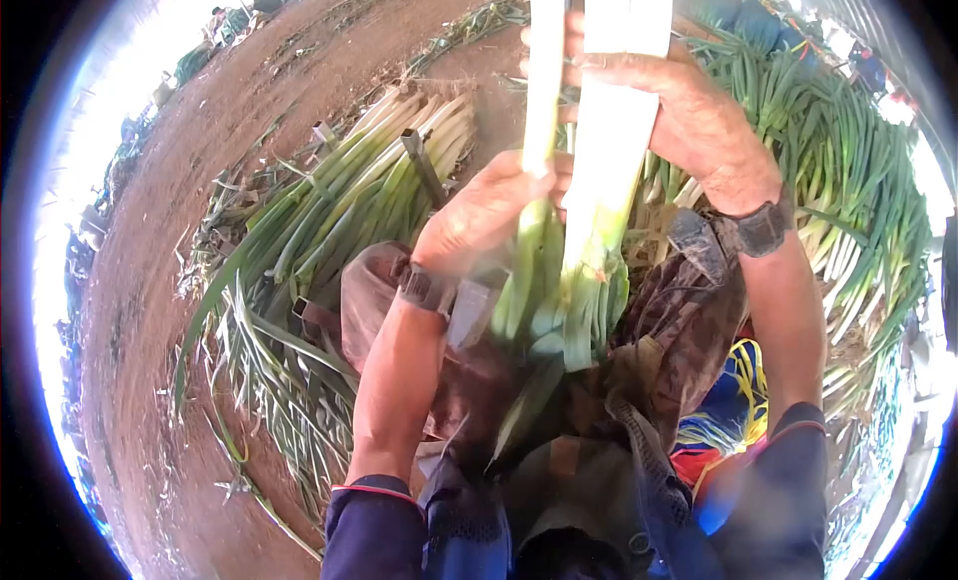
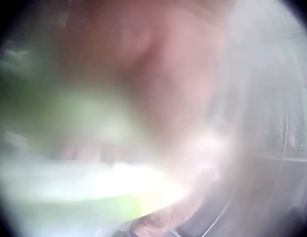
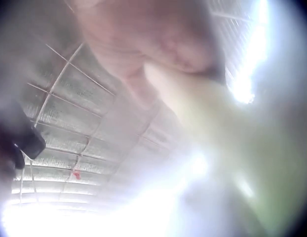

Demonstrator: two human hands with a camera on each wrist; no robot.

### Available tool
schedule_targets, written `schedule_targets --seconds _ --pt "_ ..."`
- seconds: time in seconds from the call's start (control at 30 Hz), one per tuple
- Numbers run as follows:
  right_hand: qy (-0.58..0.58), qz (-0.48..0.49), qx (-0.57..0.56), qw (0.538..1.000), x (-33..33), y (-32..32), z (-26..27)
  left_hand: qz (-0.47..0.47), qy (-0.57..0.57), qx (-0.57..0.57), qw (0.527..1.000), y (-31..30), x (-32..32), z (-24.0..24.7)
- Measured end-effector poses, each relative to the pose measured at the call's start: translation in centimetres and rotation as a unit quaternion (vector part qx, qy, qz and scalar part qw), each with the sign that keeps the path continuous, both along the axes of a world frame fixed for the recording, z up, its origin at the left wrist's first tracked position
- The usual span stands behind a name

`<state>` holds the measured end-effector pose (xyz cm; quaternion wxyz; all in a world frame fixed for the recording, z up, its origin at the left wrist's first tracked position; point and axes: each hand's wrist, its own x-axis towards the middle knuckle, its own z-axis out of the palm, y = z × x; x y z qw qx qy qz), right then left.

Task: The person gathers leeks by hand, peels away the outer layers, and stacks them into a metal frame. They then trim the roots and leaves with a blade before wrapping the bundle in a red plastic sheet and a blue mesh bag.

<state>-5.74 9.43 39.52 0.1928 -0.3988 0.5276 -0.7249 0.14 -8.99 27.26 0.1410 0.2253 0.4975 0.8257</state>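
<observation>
My left hand (image 1: 489,211) pinches a long leek (image 1: 544,71), white at the top of the head view and green lower down. Beside it, my right hand (image 1: 704,126) grips thick white leeks (image 1: 611,161), their green ends hanging over my lap. Glare washes out much of the white stalks. The right wrist view has a pale stalk (image 3: 213,108) running down from the hand. Blur covers most of the left wrist view, where a bright stalk (image 2: 109,182) crosses below the hand.
A heap of leeks (image 1: 369,181) lies to the left near an upright metal post (image 1: 423,166). Another large pile of leeks (image 1: 848,191) is on the right. Yellow ties (image 1: 748,380) lie by my right leg. Brown soil (image 1: 140,330) with loose scraps stretches along the left.
</observation>
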Motion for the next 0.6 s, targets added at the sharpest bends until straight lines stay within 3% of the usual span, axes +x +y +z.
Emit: schedule_targets --seconds 0.17,0.27,0.3,0.37,0.4,0.43,0.47,0.5,0.53,0.57,0.6 --pt "0.094 -0.020 0.075 0.993 0.0 -0.6 0.8 -0.084 -0.049 0.052 0.994 2.7 0.9 1.7" --pt "0.076 -0.038 0.028 0.996 -0.3 -0.7 2.2 0.139 0.149 -0.104 0.974 4.0 1.4 2.8" --pt "0.118 -0.068 0.041 0.990 0.2 -1.2 3.4 0.134 0.151 -0.105 0.974 5.1 1.8 2.6" --pt "0.159 -0.100 0.055 0.981 -0.4 -1.7 3.4 0.373 0.278 -0.104 0.879 7.4 2.4 2.1" --pt "0.127 0.034 -0.053 0.990 -0.8 -2.6 3.2 0.340 0.194 -0.064 0.918 7.7 2.6 3.1" --pt "0.094 0.167 -0.159 0.968 -0.9 -3.1 3.1 0.340 0.196 -0.065 0.918 7.5 2.3 3.5" --pt "0.085 0.091 -0.135 0.983 -0.6 -2.5 2.7 0.414 0.212 -0.148 0.873 6.9 1.9 3.9" --pt "0.088 0.092 -0.136 0.983 -0.1 -3.2 3.8 0.483 0.225 -0.229 0.815 6.5 1.5 4.4" --pt "0.131 0.118 -0.158 0.972 0.2 -4.2 4.9 0.480 0.212 -0.158 0.836 6.3 1.4 5.3" --pt "0.173 0.144 -0.180 0.957 0.5 -5.3 6.1 0.525 0.266 -0.221 0.778 5.7 1.4 6.3" --pt "0.369 -0.101 -0.148 0.912 0.1 -7.0 8.0 0.540 0.285 -0.214 0.762 5.3 1.6 7.8"
